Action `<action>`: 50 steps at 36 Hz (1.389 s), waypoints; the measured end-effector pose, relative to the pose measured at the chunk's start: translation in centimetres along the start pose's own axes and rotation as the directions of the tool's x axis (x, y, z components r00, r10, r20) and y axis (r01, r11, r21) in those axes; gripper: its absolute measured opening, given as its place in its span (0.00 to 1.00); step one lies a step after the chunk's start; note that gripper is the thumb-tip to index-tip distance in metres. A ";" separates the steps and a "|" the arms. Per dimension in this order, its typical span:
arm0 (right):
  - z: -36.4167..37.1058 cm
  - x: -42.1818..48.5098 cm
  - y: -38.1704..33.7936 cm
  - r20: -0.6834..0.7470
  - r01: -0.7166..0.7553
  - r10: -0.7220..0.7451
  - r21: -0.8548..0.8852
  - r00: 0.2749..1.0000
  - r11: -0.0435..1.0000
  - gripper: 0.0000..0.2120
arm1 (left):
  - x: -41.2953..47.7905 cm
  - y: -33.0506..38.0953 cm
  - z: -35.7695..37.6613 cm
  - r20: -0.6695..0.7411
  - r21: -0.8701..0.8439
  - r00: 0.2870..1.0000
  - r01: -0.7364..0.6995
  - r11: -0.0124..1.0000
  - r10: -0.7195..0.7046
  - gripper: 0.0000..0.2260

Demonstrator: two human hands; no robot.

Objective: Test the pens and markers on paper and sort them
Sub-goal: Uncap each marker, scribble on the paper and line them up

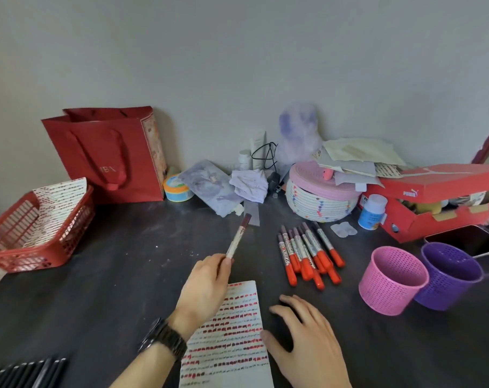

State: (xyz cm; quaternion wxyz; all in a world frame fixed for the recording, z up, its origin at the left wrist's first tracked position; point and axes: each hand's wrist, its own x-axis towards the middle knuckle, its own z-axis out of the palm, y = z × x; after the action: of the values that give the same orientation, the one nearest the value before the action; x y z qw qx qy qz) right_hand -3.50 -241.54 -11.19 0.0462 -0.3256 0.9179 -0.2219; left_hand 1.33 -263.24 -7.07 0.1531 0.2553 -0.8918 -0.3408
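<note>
- The silver-barrelled marker [238,236] is blurred at its dark far end. Its near end is hidden inside the left hand [204,287], whose grip seems pinched round it.
- It slants up and away from that grip, above the dark surface [111,275].
- The right hand [307,340] lies flat, fingers apart, beside the red-marked white paper sheet [232,345], which is cut off below.

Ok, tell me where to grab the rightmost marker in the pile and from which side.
Pinch the rightmost marker at its silver barrel, coming from above and the right. That side faces bare table; its left side lies close against the other markers. The open right hand is the free one.
</note>
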 end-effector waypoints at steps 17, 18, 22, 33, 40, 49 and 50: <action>-3.0 -5.5 -9.3 0.183 -0.177 0.151 0.983 0.971 -0.052 0.12 | -18.3 -0.3 -2.7 0.018 -0.196 0.989 -0.142 0.970 0.148 0.16; -2.8 -6.1 -9.7 0.208 -0.185 0.181 0.974 0.961 -0.133 0.09 | -19.0 -0.3 -2.6 0.000 -0.166 0.989 -0.146 0.975 0.148 0.17; -2.2 -7.8 -10.7 0.328 -0.215 0.202 0.873 0.923 -0.438 0.09 | -20.8 -0.3 -2.0 -0.118 -0.057 0.984 -0.143 0.988 0.136 0.16; -1.4 -10.5 -12.2 0.453 -0.264 0.249 0.797 0.856 -0.542 0.23 | -22.4 0.6 -0.2 -0.337 0.193 0.930 -0.087 0.977 0.150 0.19; -1.7 -9.2 -11.4 0.458 -0.323 0.150 0.789 0.876 -0.523 0.23 | -22.2 1.6 -1.3 -0.240 0.186 0.969 -0.011 0.983 0.056 0.21; -2.4 -8.0 -9.8 0.407 -0.412 -0.127 0.756 0.904 -0.508 0.25 | -22.7 1.9 -1.8 0.059 0.014 0.995 0.081 0.997 -0.082 0.24; -2.9 -7.7 -8.9 0.388 -0.395 -0.128 0.756 0.913 -0.523 0.26 | -22.9 1.4 -2.1 0.129 -0.099 0.982 0.152 0.983 -0.139 0.25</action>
State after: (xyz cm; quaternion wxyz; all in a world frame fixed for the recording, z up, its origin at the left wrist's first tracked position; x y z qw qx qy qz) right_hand 7.03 -241.84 -5.18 0.4730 -0.0133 0.2750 -0.8369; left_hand 20.57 -250.63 -6.86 0.0868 0.2901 -0.8585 -0.4139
